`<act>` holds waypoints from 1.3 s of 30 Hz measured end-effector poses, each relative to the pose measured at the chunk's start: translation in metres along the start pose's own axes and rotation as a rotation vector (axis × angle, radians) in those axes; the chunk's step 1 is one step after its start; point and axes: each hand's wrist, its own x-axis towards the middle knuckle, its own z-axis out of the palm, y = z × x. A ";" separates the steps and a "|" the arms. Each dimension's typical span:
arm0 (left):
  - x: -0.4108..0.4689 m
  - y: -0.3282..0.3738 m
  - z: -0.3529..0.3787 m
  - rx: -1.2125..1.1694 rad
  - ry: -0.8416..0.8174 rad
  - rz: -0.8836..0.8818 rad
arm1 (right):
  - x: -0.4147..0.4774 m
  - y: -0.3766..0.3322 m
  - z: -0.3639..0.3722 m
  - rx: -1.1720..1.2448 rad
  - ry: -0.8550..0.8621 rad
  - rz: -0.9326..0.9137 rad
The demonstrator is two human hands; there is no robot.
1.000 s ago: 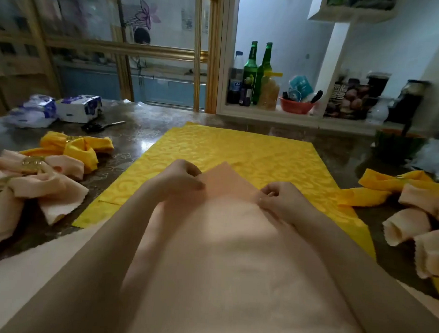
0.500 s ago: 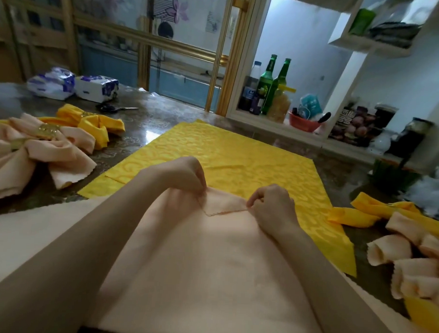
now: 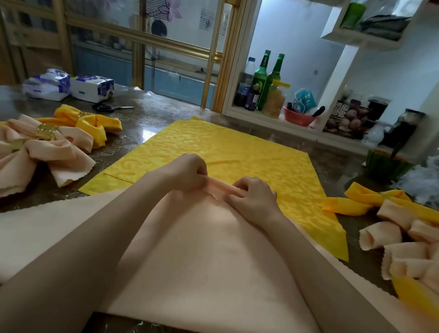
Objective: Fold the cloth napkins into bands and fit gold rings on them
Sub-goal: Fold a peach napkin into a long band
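Far corner of the peach napkin [image 3: 209, 254], flat a second earlier, was now turned into a narrow soft roll [image 3: 220, 188]; band-folding judged just begun, ringing still to come. The left hand [image 3: 185, 176] and the right hand [image 3: 253, 196] each pinched the roll between curled fingers [image 3: 240, 186] near the worktop's [image 3: 149, 128] middle, the matte napkin lying over a flat, glossy yellow damask napkin [image 3: 239, 152] toward the near edge.

Black scissors [image 3: 107, 108] beside tissue packs [image 3: 92, 88], two green bottles [image 3: 261, 77], red bowl [image 3: 297, 119] nearby
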 end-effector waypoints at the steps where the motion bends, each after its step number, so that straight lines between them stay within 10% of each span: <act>1: -0.001 0.000 -0.002 -0.014 -0.008 0.010 | 0.000 0.000 0.000 0.011 0.036 -0.004; 11: -0.001 0.005 -0.009 0.036 -0.162 -0.158 | -0.006 0.001 0.004 -0.178 0.072 -0.244; 34: -0.007 0.004 -0.022 0.014 -0.321 -0.093 | -0.006 0.004 -0.018 0.177 -0.182 -0.049; 39: -0.011 -0.004 -0.026 0.041 -0.263 -0.152 | -0.006 0.002 -0.011 0.076 -0.026 -0.099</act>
